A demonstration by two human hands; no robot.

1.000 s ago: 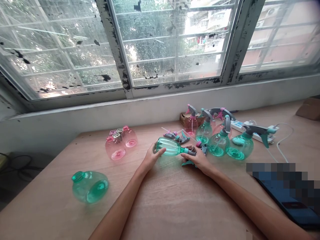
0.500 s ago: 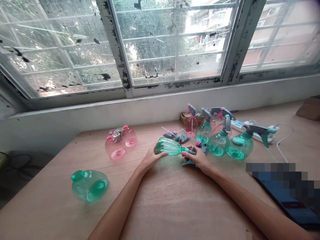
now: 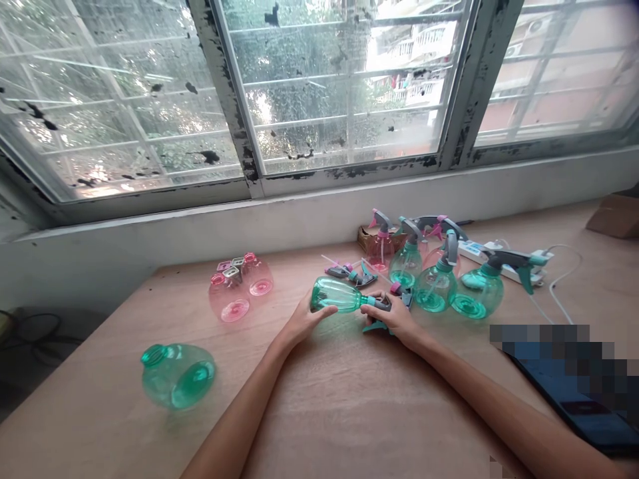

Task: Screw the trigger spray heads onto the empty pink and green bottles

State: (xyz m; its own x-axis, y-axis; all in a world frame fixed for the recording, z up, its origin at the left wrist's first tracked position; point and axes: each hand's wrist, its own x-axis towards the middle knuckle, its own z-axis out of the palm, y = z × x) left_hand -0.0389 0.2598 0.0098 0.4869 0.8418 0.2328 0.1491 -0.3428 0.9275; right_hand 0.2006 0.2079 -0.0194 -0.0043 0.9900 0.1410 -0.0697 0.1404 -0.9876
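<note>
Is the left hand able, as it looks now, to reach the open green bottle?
Probably yes: nothing seems to block the way from the left hand to the open green bottle, though this hand holds another green bottle.

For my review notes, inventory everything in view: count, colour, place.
Held bottle: one, green, centre
Held spray head: one, grey-teal, at its neck
Open bottle: one, green, left
Open bottles: two, pink, back left
Small squarish pieces: several, pale and pink, beside those
Green spray bottles: three, right
Pink spray bottles: at least two, behind those
Loose spray heads: several, grey-pink/teal, centre back
Boxes: two, brown, back
Power strip: one, white, back right
Dark-screened device: one, right, partly masked
Table: one, brown
Cables: dark left, white right
Windows: grey-framed, behind
Left hand, right hand: centre
</note>
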